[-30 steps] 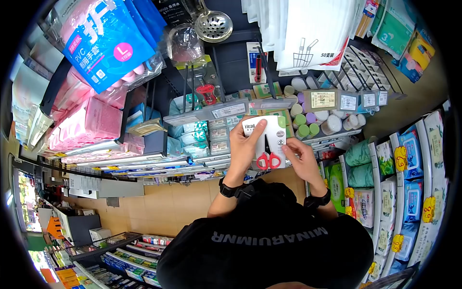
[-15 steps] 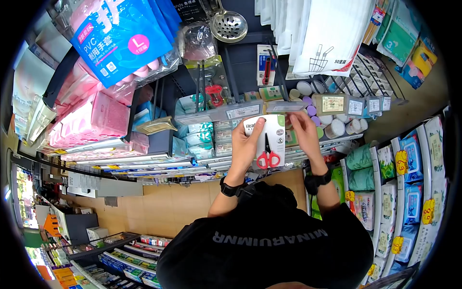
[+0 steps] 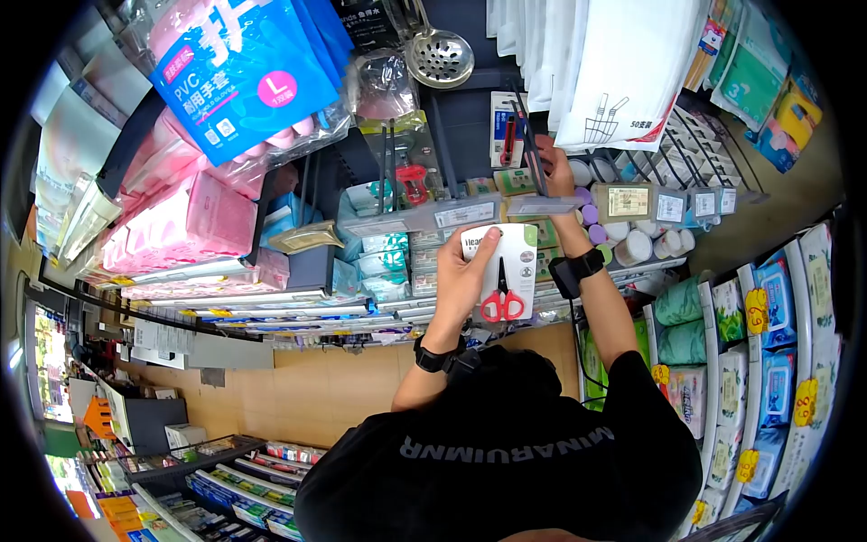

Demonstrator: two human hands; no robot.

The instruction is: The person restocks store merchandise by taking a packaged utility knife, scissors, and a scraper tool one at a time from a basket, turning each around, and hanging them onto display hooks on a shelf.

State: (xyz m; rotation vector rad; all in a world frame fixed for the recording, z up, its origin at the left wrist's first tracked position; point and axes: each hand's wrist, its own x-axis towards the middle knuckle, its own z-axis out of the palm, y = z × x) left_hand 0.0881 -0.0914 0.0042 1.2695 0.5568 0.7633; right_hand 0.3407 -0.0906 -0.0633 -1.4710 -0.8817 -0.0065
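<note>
In the head view, we hold a white card (image 3: 521,257) in the left hand (image 3: 459,278), with the thumb on its front face. Red-handled scissors (image 3: 502,304) are mounted on the card, blades up and handles down. We position the right hand (image 3: 556,172) beyond a price holder (image 3: 526,207), near a metal hook (image 3: 531,140); we cannot confirm contact between fingers and hook. Just left of this hand, we note a red knife (image 3: 509,140) on its backing. Above, we observe a metal skimmer (image 3: 440,59), a blue glove pack (image 3: 237,95) and white packs (image 3: 623,68). On the right-hand shelves, we locate blue wipe packs (image 3: 778,388).
</note>
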